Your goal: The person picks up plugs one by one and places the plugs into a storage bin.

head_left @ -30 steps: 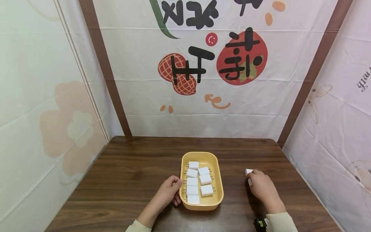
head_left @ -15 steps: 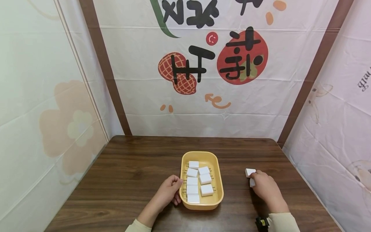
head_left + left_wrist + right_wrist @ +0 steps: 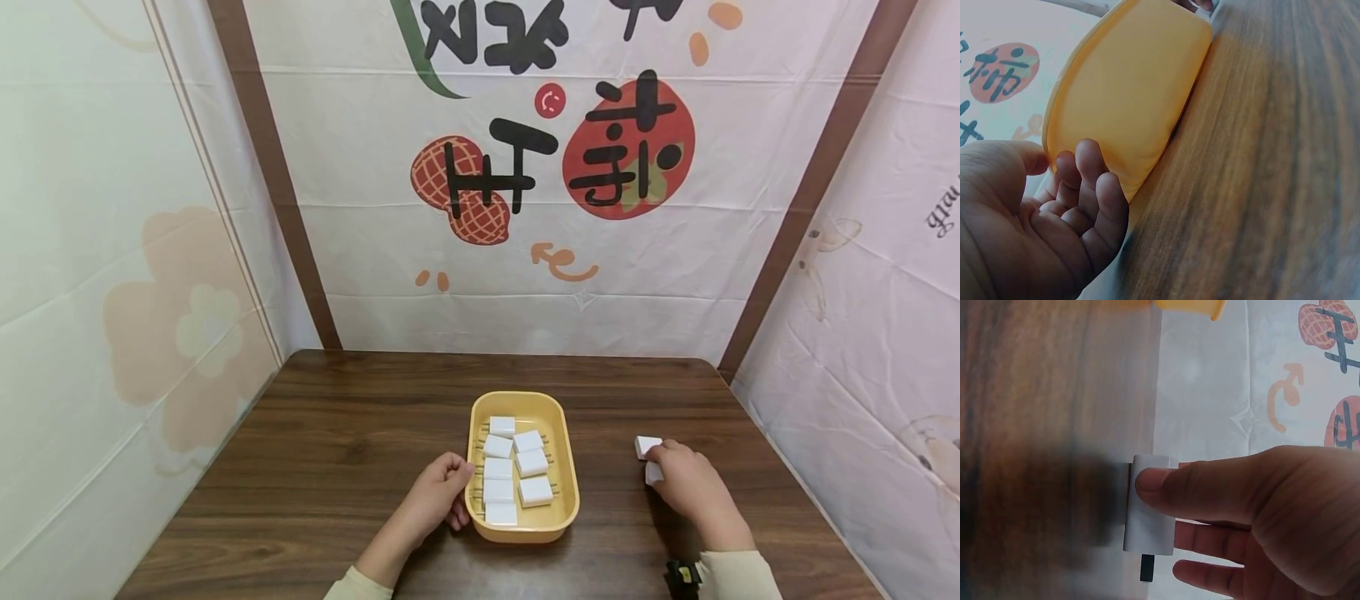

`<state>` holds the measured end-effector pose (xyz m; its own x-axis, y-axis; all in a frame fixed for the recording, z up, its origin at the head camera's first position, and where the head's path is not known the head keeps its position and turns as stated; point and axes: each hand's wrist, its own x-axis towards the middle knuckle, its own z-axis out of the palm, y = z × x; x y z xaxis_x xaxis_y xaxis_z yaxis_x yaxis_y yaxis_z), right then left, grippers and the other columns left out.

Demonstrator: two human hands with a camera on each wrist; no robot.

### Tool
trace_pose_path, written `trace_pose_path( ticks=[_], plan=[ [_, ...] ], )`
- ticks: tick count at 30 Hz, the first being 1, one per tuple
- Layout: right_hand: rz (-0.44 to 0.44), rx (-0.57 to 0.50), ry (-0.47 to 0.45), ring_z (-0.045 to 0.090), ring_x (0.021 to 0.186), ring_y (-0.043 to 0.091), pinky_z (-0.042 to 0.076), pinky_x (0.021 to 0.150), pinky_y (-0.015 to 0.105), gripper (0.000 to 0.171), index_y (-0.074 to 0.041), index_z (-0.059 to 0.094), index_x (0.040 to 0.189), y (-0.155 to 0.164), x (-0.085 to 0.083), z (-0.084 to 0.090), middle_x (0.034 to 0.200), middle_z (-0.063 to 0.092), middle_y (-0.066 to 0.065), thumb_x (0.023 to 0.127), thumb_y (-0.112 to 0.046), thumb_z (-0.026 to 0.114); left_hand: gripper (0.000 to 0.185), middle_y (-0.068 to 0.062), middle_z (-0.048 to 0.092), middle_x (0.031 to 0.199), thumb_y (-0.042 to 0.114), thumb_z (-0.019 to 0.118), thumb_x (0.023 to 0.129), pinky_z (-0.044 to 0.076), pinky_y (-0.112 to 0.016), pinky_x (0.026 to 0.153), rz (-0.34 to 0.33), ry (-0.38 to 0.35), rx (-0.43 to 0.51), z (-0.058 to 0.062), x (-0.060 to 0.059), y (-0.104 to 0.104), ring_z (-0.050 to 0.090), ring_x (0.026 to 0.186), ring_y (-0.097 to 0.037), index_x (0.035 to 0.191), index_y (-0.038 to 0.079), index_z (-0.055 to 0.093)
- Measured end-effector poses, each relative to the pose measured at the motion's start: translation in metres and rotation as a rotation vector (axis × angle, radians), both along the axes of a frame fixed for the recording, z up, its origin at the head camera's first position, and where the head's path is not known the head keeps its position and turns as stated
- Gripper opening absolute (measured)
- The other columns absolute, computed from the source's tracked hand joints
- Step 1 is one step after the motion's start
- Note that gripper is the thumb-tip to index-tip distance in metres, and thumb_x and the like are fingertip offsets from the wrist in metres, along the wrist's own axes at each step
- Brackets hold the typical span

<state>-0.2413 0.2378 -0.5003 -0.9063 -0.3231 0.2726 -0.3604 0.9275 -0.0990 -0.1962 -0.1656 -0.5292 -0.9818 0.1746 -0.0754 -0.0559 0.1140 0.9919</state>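
Observation:
A yellow tray [image 3: 568, 467] sits near the front of the wooden table [image 3: 345, 433] with several white plug adapters [image 3: 531, 462] lying in it. My left hand [image 3: 448, 492] is at the tray's left side, thumb on the rim and curled fingers against the outer wall [image 3: 1129, 100]. In the left wrist view that left hand [image 3: 1066, 187] holds nothing else. To the right, my right hand [image 3: 675, 477] pinches a white adapter [image 3: 654, 473] low over the table. The right wrist view shows the thumb and fingers of my right hand [image 3: 1166, 526] on this adapter [image 3: 1144, 534], dark prong down. A second white adapter [image 3: 646, 444] lies just beyond.
Printed fabric walls [image 3: 525, 208] close the table in at the back and on both sides. Bare wood stretches left of the tray and behind it. A corner of the tray [image 3: 1188, 305] shows at the top of the right wrist view.
My right hand has drawn slightly back toward me with one adapter, uncovering the second adapter on the table. The left hand and the tray have stayed put.

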Motion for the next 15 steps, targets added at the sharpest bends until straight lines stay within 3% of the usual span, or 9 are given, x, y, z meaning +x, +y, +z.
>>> trace_pose_path(
  ticks=[15],
  plan=[
    [0.044, 0.010, -0.036, 0.066, 0.084, 0.026, 0.056, 0.074, 0.048, 0.035, -0.007, 0.072, 0.109, -0.010, 0.006, 0.016, 0.104, 0.068, 0.009, 0.077, -0.010, 0.087, 0.034, -0.003, 0.058, 0.063, 0.030, 0.052, 0.108, 0.049, -0.028, 0.044, 0.002, -0.010, -0.007, 0.001, -0.001, 0.000, 0.058, 0.050, -0.016, 0.112, -0.004, 0.050]
  ],
)
